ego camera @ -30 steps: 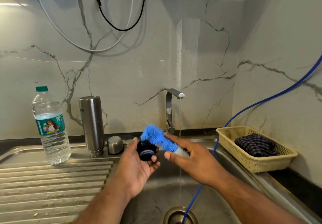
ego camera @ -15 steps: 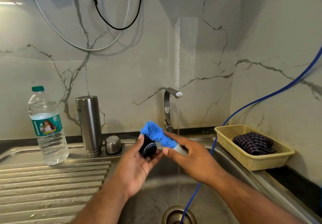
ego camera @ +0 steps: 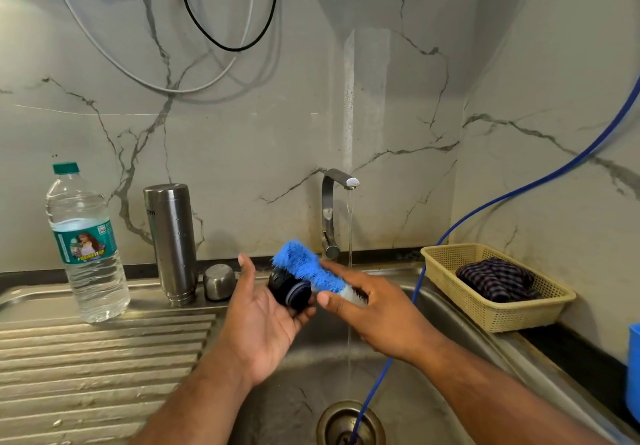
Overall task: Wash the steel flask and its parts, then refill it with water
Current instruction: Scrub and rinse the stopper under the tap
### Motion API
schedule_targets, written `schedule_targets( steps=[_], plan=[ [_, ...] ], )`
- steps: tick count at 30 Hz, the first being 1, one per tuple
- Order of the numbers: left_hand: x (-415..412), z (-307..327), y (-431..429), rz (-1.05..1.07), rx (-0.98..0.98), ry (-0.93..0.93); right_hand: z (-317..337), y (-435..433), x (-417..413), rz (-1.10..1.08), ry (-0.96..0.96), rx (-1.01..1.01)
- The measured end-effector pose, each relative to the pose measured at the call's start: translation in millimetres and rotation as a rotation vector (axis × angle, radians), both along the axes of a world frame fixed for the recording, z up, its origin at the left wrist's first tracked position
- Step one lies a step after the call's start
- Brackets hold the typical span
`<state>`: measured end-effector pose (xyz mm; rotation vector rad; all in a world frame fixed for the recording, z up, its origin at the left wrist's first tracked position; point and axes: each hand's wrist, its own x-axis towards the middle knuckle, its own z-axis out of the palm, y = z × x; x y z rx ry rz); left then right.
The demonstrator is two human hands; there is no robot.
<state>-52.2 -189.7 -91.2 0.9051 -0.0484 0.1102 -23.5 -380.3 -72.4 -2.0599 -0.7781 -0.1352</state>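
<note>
Holding a black flask stopper (ego camera: 289, 291) in its cupped palm, the left hand (ego camera: 265, 320) sits over the sink basin (ego camera: 450, 333), fingers (ego camera: 246, 269) loosely curled around the part. The right hand (ego camera: 377, 313) grips the handle of a blue bottle brush (ego camera: 306, 266), fingers closed on it, with the bristle head lying against the top of the stopper. Water runs in a thin stream from the tap (ego camera: 334, 209) just behind the hands and falls toward the drain (ego camera: 349, 422). The steel flask (ego camera: 171, 243) stands upright on the bench at the rear of the drainboard (ego camera: 97, 358), with its steel cap (ego camera: 219, 281) inverted just beside it. A plastic water bottle (ego camera: 86, 247) stands to the left of the flask. A blue hose (ego camera: 519, 191) runs down into the drain. A yellow basket (ego camera: 498, 309) holding a checked cloth (ego camera: 495, 278) sits right of the sink.
</note>
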Motion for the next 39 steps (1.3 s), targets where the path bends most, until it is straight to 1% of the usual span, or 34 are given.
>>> schedule_targets(
  steps=[3, 6, 10, 13, 17, 20, 26, 31, 34, 37, 39],
  plan=[
    [0.6, -0.4, 2.1, 0.018, -0.019, -0.01, -1.1, 0.9, -0.5, 0.047, -0.039, -0.048],
    [0.0, -0.2, 0.4, 0.007, 0.03, 0.001, 0.3, -1.0, 0.7, -0.031, -0.024, 0.005],
    [-1.8, 0.0, -0.8, 0.036, 0.01, 0.009, -1.2, -0.1, -2.5, 0.047, -0.043, -0.039],
    [-2.4, -0.1, -1.3, 0.012, 0.017, 0.015, 0.5, -2.3, 0.2, -0.036, -0.013, 0.005],
    [-3.3, -0.5, -2.3, 0.027, 0.002, 0.024, -3.1, -1.5, 0.7, 0.037, -0.014, -0.047],
    [-1.9, -1.2, -1.1, 0.0, 0.013, 0.049, -3.8, -2.3, 4.3, -0.059, 0.008, -0.023],
    [0.6, -3.3, -1.4, -0.027, -0.033, 0.099, -6.0, -5.0, 9.7, -0.144, 0.017, 0.029],
    [-0.3, -4.1, -0.5, -0.006, 0.025, 0.081, -4.4, -4.0, 7.1, -0.04, -0.008, -0.009],
    [1.7, -4.9, 1.1, 0.005, 0.039, 0.067, -4.5, -5.7, 10.0, -0.101, 0.043, 0.07],
    [2.7, -4.1, 1.8, 0.038, 0.074, 0.029, -2.5, -5.8, 5.5, 0.007, 0.098, 0.107],
    [2.0, -3.0, 2.2, 0.073, 0.098, 0.026, 0.1, -5.5, 5.0, 0.026, 0.106, 0.105]
  ],
)
